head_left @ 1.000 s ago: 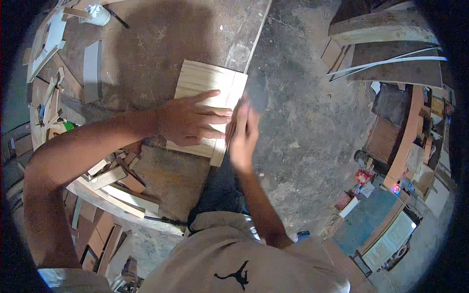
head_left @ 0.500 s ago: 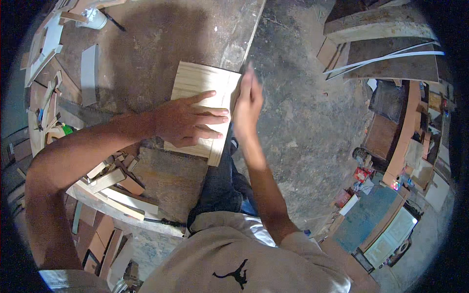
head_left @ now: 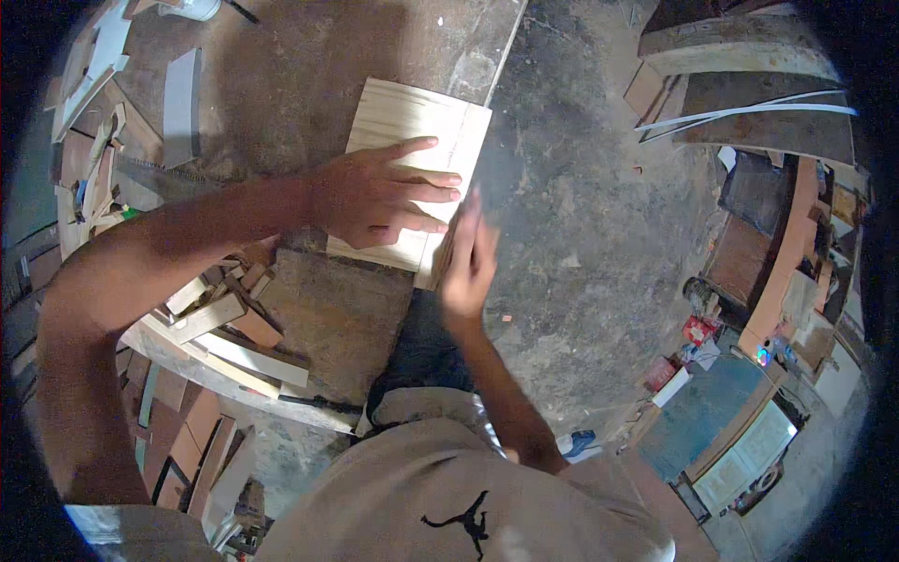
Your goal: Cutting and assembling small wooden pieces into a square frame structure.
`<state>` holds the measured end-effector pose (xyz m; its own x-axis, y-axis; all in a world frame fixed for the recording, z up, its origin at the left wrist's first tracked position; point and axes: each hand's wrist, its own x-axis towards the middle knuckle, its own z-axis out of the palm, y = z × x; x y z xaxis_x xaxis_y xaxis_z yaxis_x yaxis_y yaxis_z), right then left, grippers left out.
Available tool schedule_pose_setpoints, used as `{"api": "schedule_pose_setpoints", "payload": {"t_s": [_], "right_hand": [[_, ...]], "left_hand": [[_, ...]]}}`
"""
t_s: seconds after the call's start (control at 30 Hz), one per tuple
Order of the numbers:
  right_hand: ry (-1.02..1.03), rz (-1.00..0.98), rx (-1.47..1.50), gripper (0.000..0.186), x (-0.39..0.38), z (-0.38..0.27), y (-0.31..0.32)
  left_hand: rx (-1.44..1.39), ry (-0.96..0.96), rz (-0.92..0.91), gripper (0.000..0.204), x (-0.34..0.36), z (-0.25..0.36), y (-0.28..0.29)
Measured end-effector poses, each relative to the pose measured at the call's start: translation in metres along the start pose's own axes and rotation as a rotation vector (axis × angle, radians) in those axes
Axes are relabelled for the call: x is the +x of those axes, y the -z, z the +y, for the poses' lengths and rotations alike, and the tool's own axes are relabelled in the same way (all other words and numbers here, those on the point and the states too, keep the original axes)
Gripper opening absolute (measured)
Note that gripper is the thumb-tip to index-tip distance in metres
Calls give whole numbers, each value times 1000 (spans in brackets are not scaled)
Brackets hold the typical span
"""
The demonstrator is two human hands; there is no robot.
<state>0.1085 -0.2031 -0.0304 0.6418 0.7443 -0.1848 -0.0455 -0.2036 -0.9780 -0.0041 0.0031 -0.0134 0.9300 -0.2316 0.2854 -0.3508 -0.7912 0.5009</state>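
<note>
A pale wooden board point(head_left: 412, 117) lies on the brown workbench point(head_left: 318, 328), with its right side at the bench's edge. A seam runs along the board near that side. My left hand point(head_left: 389, 192) rests flat on its top, fingers spread. Against the board's right edge is my right hand point(head_left: 471, 267), its fingers held together and pointing away from me, their tips smeared by motion. Between that hand and the board, whatever it may hold is hidden. Part of a saw blade point(head_left: 161, 170) with a toothed edge shows beyond my left forearm.
Several wood offcuts point(head_left: 220, 314) are heaped at the bench's near left. A white strip point(head_left: 182, 108) lies farther left. Right of the bench is the concrete floor point(head_left: 571, 244), with a blue-topped surface point(head_left: 693, 412) and boxes beyond. Thin white strips point(head_left: 749, 110) lie at the far right.
My right hand has slid toward me along the board's right edge, from near its far corner to near its close end. My left hand stays on the board. The whole view has shifted slightly.
</note>
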Motion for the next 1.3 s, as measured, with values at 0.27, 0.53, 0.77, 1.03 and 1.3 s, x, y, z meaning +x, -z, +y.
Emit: {"api": "schedule_pose_setpoints", "payload": {"t_s": [0.27,0.53,0.77,1.03,1.3], "right_hand": [[-109,1,-46,46,30,-22,0],[-184,-9,-39,47,22,-13,4],[-102,-27,-179,48,-39,3,10],[84,1,-205,52,-43,2,10],[-129,4,-72,47,-38,12,11]], "left_hand": [[24,-10,-38,56,7,1,1],[35,-6,17,55,8,4,4],[21,9,11,56,4,5,3],[-3,3,18,54,5,4,1],[29,12,-19,54,6,6,5]]}}
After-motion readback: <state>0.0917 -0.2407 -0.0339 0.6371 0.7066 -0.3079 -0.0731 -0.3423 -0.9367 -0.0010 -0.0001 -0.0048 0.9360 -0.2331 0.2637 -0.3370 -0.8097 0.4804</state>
